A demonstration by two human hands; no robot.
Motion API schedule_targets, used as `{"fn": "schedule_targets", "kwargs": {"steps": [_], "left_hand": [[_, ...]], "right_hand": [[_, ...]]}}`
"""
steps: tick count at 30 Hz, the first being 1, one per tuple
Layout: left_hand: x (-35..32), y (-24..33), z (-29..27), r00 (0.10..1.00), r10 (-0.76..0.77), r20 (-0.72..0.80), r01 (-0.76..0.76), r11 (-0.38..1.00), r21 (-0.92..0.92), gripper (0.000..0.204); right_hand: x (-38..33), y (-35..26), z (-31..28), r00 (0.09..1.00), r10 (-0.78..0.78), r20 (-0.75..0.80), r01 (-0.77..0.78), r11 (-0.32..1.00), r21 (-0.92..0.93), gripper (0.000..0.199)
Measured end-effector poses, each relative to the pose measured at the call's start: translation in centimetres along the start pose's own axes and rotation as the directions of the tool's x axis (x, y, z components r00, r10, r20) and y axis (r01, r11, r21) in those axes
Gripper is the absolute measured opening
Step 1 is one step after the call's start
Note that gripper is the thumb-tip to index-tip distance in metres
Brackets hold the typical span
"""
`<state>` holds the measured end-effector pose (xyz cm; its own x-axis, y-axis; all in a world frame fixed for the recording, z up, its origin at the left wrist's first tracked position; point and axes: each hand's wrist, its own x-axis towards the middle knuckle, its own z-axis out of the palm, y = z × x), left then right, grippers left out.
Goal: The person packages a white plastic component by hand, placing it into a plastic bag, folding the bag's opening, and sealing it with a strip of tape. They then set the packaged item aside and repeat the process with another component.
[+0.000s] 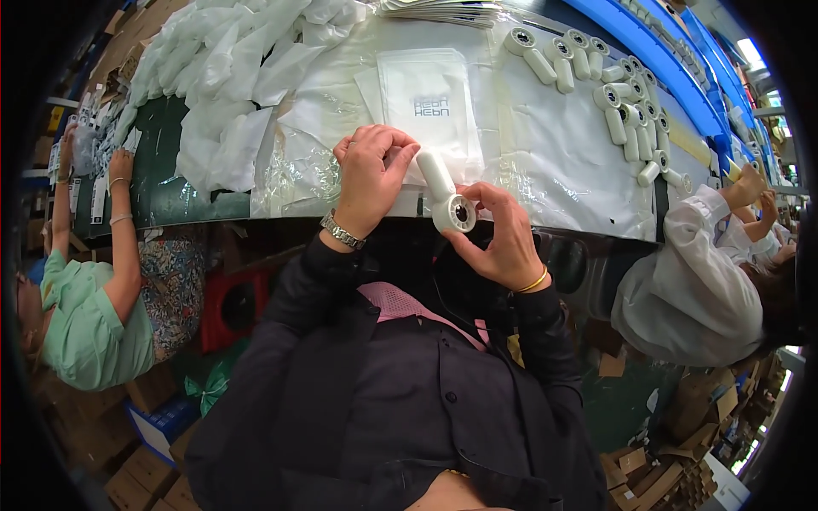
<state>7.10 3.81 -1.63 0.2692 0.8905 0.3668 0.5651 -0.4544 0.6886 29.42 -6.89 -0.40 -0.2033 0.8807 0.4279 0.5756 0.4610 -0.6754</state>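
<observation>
A white handheld fan (438, 177) with a round dark-centred head is tilted over the table's near edge. Its head rests in my right hand (509, 241), thumb and fingers closed about the rim. The handle points away from me, toward my left hand (372, 175). That hand has its fingers curled, with the thumb tip close beside the handle's end; what lies between the fingers is hidden. Just beyond both hands lies a small stack of whitish frosted pouches (424, 75) with dark print.
Several similar fans (615, 126) lie at the right. White plastic bags (217, 68) are heaped at the left. Clear film covers part of the table (562, 183). A blue tray (626, 38) lines the far right. One person (94, 315) works at the left, another (694, 281) at the right.
</observation>
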Motion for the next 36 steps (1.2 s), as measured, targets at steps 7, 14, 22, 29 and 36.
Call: {"fn": "schedule_targets", "kwargs": {"steps": [7, 14, 22, 29, 36], "left_hand": [[-0.2, 1.3, 0.1, 0.981, 0.142, -0.136, -0.147, 0.989, -0.03, 0.008], [-0.5, 2.0, -0.3, 0.947, 0.284, -0.151, -0.275, 0.958, 0.078, 0.01], [-1.1, 1.7, -0.2, 0.952, 0.281, -0.123, -0.281, 0.96, 0.019, 0.009], [-1.3, 2.3, -0.5, 0.949, 0.291, -0.124, -0.291, 0.957, 0.02, 0.009], [-1.8, 1.9, -1.2, 0.951, 0.293, -0.103, -0.292, 0.956, 0.024, 0.019]], "right_hand": [[1.6, -1.0, -1.1, 0.997, 0.012, 0.077, -0.005, 0.996, -0.087, 0.06], [2.3, -0.5, 0.3, 0.999, 0.045, -0.019, -0.048, 0.986, -0.159, 0.065], [3.4, -0.4, 1.3, 0.98, 0.138, -0.146, -0.156, 0.98, -0.125, 0.07], [3.0, 0.0, 2.7, 0.968, 0.132, -0.213, -0.168, 0.972, -0.164, 0.076], [2.5, -1.2, 2.4, 0.926, 0.104, -0.363, -0.187, 0.962, -0.201, 0.069]]}}
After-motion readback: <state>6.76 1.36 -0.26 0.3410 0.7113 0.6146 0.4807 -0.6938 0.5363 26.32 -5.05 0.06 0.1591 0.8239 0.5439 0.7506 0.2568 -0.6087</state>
